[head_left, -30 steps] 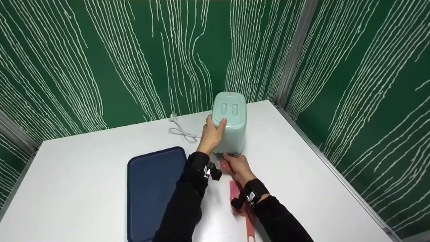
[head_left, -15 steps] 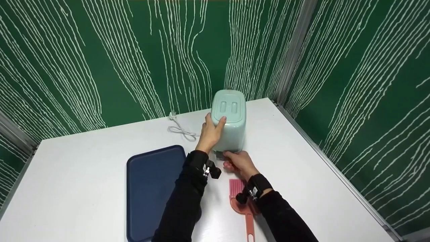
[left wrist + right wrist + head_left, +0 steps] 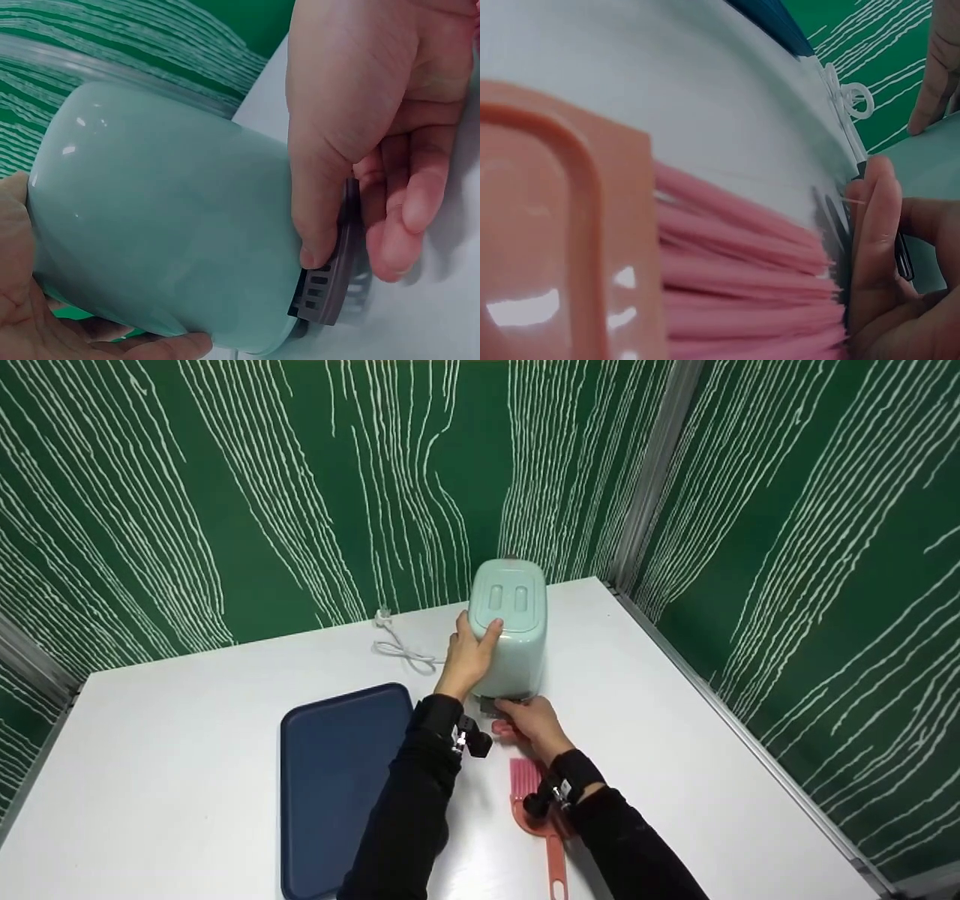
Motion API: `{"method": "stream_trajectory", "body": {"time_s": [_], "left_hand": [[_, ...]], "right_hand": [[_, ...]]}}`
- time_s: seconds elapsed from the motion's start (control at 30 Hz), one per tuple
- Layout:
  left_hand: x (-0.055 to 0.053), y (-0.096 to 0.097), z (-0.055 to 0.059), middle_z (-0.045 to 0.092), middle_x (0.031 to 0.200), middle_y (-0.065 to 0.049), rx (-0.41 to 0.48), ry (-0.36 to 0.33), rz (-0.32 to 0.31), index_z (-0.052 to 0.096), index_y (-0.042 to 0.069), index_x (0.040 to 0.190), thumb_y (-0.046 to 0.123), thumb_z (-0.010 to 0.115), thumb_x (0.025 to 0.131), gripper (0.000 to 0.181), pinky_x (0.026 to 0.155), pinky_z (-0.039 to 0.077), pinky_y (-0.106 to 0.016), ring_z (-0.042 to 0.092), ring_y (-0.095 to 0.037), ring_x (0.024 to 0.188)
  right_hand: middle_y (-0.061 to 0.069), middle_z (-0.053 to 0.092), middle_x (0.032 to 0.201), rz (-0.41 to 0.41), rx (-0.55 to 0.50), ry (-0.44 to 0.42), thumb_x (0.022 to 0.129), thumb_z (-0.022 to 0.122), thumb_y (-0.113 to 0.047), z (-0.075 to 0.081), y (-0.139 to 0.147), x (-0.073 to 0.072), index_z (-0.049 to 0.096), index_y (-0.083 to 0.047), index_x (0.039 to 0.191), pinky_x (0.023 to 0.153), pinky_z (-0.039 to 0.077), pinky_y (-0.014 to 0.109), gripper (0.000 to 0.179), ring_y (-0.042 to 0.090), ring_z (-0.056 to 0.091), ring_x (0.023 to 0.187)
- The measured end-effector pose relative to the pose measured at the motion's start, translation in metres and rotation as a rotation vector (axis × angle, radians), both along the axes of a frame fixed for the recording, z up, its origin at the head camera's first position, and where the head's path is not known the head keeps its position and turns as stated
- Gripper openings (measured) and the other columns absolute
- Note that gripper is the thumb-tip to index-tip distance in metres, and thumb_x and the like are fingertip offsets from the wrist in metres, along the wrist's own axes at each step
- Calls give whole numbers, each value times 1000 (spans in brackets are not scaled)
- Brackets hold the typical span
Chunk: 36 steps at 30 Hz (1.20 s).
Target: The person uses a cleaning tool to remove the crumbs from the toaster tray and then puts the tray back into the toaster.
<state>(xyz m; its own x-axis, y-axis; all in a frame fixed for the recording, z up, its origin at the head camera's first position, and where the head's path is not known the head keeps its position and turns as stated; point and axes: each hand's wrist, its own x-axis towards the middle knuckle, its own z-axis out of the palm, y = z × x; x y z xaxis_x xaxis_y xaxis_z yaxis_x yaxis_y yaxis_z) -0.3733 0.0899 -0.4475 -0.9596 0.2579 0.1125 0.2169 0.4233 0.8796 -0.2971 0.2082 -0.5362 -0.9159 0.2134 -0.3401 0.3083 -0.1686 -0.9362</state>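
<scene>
Pinching 1 grey piece, right hand sits beyond a brush; left hand grips appliance (blue tray nearby).

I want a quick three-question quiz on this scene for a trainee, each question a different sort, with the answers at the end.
1. Fill in: the thumb of the ____ rests on the top of the mint-green appliance.
2. True or false: the pink-bristled brush lies apart from the navy tray.
3. What is the right hand holding?

Key:
1. Left hand.
2. True.
3. A dark slotted piece at the appliance's base.
</scene>
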Motion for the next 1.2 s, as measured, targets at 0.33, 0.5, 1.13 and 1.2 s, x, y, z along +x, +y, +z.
{"method": "stream_trajectory", "body": {"time_s": [0.33, 0.5, 1.13, 1.2], "left_hand": [[2, -1, 3, 49, 154, -36, 2, -12, -7, 23, 2, 167, 47, 50, 112, 76, 122, 41, -59, 49, -47, 148], [2, -2, 3, 50, 153, -36, -3, -11, 2, 23, 2, 167, 48, 50, 113, 76, 122, 41, -59, 49, -47, 147], [3, -2, 2, 44, 158, -34, -10, -34, -6, 20, 4, 169, 49, 48, 113, 77, 124, 38, -58, 45, -46, 151], [3, -2, 3, 45, 157, -34, -5, -29, -7, 21, 4, 168, 49, 49, 113, 76, 124, 38, -59, 45, -46, 151]], "right_hand": [[5, 69, 62, 42, 12, -22, 104, 69, -15, 2, 3, 2, 67, 16, 115, 48, 55, 21, 33, 8, 65, 48], [3, 68, 58, 63, 152, -38, 105, 70, -27, 0, 3, 3, 71, 9, 102, 46, 53, 21, 36, 8, 64, 45], [7, 71, 64, -31, 41, -24, 102, 74, -11, 1, 0, 4, 68, 15, 109, 49, 57, 22, 28, 9, 68, 47], [8, 71, 64, -29, 43, -23, 102, 73, -12, 1, 0, 4, 68, 16, 109, 48, 57, 22, 29, 9, 68, 46]]}}
